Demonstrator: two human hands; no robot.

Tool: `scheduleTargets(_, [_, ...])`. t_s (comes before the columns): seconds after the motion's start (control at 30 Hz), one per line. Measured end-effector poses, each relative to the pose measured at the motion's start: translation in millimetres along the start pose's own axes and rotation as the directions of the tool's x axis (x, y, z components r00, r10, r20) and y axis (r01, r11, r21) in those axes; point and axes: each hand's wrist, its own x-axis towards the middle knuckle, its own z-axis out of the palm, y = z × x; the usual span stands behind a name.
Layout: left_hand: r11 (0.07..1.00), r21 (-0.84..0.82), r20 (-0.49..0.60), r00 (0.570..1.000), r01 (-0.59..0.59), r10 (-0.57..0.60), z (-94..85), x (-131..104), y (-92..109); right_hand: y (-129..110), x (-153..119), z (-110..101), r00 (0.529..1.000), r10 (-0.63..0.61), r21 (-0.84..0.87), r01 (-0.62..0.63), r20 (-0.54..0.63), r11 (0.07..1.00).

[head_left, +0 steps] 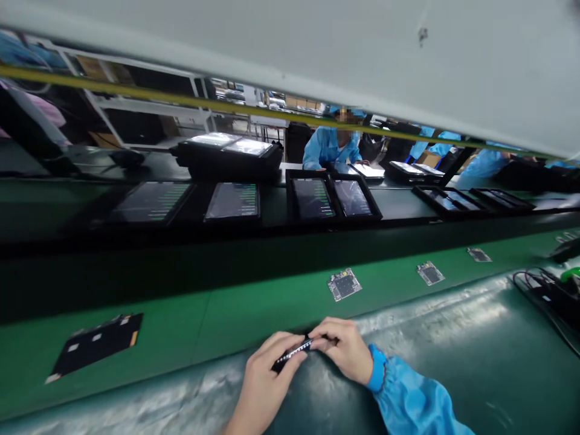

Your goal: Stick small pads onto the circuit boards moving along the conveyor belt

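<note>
Between my two hands is a narrow black strip with a row of small white marks [293,352]; its exact kind I cannot make out. My left hand [265,371] is closed on its left part, thumb below and fingers above. At the strip's right end, the bent fingertips of my right hand [348,351] pinch it. Both hands are over the near edge of the green belt [235,308]. Just beyond them on the belt lies a small circuit board [344,284].
Two more circuit boards [430,273] [479,254] lie farther right on the belt, and a flat black panel [97,344] lies left. Behind is a raised line with screens in black trays [335,196]. Black cables [539,281] lie right. A co-worker [333,145] sits opposite. A white overhead panel [290,48] hangs above.
</note>
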Motion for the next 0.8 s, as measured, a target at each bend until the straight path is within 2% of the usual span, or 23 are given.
scheduleTargets(0.23, [0.999,0.043,0.006,1.0,-0.001,0.001,0.6,0,-5,5,-1,6,0.998,-0.067,0.005,0.067,-0.003,0.998])
scheduleTargets(0.53, [0.996,0.061,-0.026,0.998,-0.06,0.062,1.1,3,-15,15,-1,13,0.998,-0.055,-0.044,0.055,-0.004,0.998])
scheduleTargets(0.8, [0.992,0.084,-0.022,0.995,-0.091,0.093,1.7,2,-11,12,-1,12,0.995,-0.098,-0.036,0.097,-0.033,0.995])
